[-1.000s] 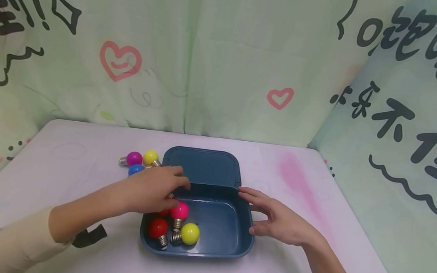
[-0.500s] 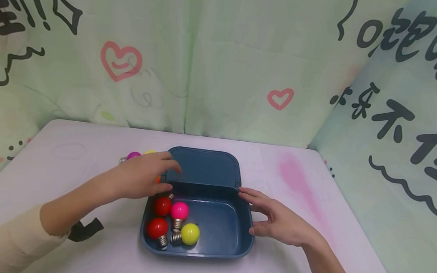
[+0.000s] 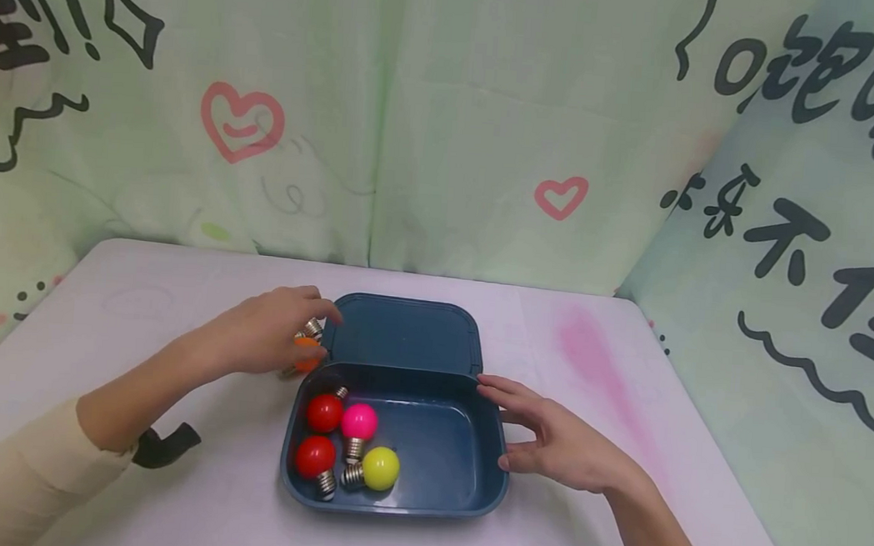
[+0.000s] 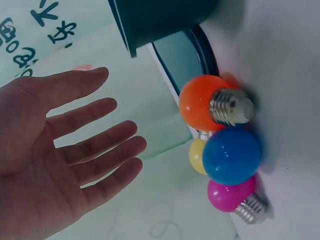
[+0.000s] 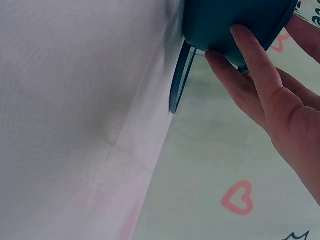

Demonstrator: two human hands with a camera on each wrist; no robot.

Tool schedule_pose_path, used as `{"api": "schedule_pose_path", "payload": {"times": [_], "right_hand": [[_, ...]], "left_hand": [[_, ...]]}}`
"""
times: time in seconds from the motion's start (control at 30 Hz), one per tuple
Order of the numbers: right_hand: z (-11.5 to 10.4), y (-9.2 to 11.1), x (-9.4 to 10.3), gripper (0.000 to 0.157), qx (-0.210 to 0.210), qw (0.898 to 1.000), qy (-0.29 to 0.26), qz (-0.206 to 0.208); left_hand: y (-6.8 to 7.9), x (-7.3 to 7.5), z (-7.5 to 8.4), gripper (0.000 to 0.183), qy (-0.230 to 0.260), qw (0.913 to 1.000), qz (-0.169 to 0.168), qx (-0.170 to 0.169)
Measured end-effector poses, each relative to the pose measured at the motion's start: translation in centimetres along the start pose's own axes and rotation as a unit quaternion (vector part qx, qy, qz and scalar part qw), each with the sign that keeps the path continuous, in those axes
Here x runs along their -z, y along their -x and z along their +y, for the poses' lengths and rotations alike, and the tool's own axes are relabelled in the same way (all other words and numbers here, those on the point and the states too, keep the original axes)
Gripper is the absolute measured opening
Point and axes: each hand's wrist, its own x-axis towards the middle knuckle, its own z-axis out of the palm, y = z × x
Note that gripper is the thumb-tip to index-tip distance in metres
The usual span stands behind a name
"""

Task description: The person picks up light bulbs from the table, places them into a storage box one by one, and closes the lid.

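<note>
Orange bulb [image 4: 195,102] near spread, empty left hand [image 3: 271,330], base [image 4: 231,107] toward person; right hand [image 3: 550,437] farther, touching box's [image 3: 392,510] right side

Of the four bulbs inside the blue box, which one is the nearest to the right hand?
The yellow bulb in the blue box: it lies closer to the right hand than the pink bulb and the two red bulbs.

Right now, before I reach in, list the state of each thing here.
Container: uncovered, upright, partly filled
Lid: off, behind the container
Two red bulbs, pink bulb, yellow bulb: lying inside the container
Orange bulb, blue bulb, purple bulb, other yellow bulb: outside, unheld
Left fingers: extended, holding nothing
Right fingers: touching the container
</note>
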Motion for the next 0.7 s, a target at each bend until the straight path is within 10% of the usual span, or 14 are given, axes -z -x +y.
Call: {"api": "schedule_pose_path", "payload": {"times": [0.7], "right_hand": [[-0.1,0.0,0.0,0.083,-0.006,1.0,0.009,0.002]], "left_hand": [[-0.9,-1.2,-3.6,0.039,0.0,0.9997,-0.01,0.023]]}}
